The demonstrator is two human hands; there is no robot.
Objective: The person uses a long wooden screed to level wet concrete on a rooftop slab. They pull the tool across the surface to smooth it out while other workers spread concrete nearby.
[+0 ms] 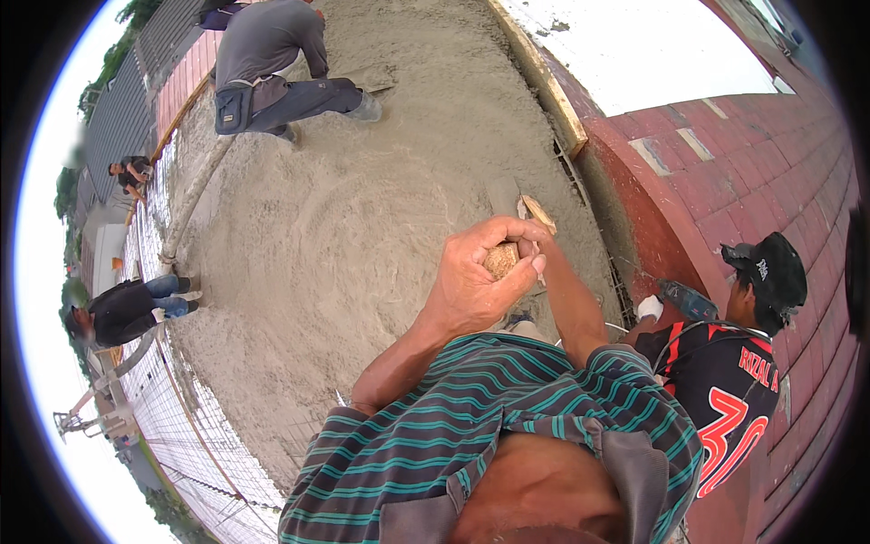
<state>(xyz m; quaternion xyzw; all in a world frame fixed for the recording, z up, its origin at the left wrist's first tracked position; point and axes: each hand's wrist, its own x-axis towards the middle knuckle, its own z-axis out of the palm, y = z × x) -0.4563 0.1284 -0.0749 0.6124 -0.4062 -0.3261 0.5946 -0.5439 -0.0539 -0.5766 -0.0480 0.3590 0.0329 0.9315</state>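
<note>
Wet concrete [362, 227]: soft grey spread under & beyond hands; any slurry on the grip would prob make it slick
Wood handle [501, 260]: cut end pokes up inside L hand; looks stiff, rough, prob fairly light, not fragile; best hold = round shaft just below the end; shaft + far end hidden by hands, length unclear
L hand [471, 281]: curled snug round handle, thumb across
R hand [547, 247]: mostly behind L hand, can't tell its grip
Pale wood piece [539, 214]: just past hands; whether joined to handle, can't tell

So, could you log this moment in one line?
left hand: closed around wooden piece | right forearm: alongside, grip unclear | wet concrete: below
</note>
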